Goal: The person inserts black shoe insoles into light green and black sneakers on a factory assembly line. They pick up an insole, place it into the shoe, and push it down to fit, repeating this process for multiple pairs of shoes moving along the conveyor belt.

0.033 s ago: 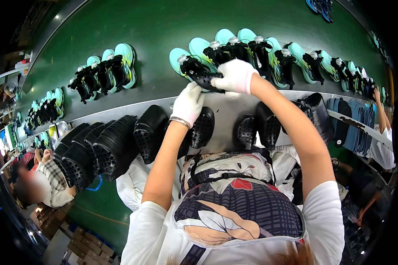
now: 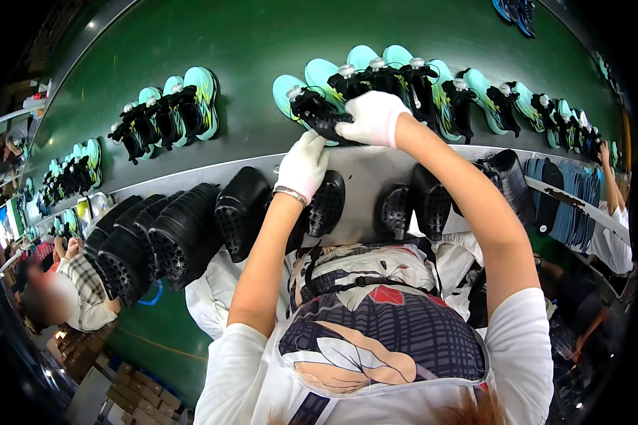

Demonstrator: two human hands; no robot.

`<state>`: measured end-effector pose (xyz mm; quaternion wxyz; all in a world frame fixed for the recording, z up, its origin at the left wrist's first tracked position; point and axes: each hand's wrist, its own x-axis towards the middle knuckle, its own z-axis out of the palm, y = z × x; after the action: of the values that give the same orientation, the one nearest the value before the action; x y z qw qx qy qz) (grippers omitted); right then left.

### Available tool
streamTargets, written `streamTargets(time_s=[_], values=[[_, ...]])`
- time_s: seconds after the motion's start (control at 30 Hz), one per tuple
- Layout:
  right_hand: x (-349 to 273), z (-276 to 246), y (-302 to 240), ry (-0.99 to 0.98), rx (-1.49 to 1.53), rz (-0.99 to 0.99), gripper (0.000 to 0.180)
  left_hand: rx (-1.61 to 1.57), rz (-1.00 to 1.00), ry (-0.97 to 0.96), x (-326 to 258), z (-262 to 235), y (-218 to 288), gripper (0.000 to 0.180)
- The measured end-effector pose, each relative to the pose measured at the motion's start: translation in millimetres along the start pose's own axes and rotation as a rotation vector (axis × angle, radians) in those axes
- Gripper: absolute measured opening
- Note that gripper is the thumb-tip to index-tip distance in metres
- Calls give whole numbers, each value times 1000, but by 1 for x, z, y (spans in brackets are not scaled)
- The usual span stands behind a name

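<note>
Right hand [image 2: 373, 117], gloved, closes over the black upper of a teal-soled shoe [image 2: 312, 108] on the green belt [image 2: 248, 42]. Left hand [image 2: 303, 167] hovers beside it, fingers loosely curled, holding nothing visible. Suggest steadying the sole before lifting.

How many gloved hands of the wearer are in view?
2. The left hand is at the belt's near edge, above a black sole. The right hand rests on the black-and-turquoise shoe on the green belt. None looks hidden.
</note>
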<state>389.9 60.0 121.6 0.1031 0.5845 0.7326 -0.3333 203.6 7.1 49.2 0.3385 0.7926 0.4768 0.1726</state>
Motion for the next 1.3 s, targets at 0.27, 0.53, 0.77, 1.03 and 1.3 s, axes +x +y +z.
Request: streamTargets(time_s=[0.27,0.53,0.77,1.03,1.3], values=[[55,50,-32,209,-246,-29,19,162,-74,-9,-1,10,6,14],[70,37,-32,80,-188,32,22,69,-260,-12,9,-4,33,27],[98,33,-51,161,-95,118,27,-28,-359,244,23,-18,-15,29],[103,-19,-60,-133,-285,-11,30,45,-413,215,46,-25,-23,33],[104,-24,-73,-224,-664,-205,22,-126,-853,-84,76,-9,-48,41]])
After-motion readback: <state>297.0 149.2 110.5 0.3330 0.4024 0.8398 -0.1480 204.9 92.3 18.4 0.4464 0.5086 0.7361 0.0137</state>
